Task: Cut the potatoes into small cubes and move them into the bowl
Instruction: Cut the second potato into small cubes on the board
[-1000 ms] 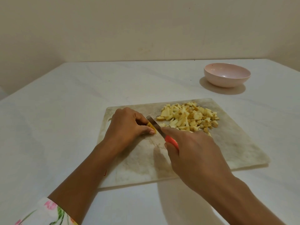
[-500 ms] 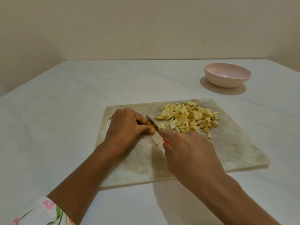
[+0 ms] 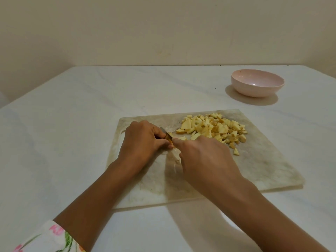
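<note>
Since a second ago the right hand [image 3: 205, 157] has slid forward along the knife [image 3: 166, 134], hiding its red handle; its fingers curl round it. The left hand [image 3: 143, 140] pinches a small potato piece [image 3: 171, 142] against the cutting board [image 3: 263, 166], touching the blade. The potato cubes [image 3: 214, 128] lie heaped on the board's far right. The pink bowl [image 3: 257, 82] sits beyond, well apart.

No readable text anywhere (sleeve print floral only).
</note>
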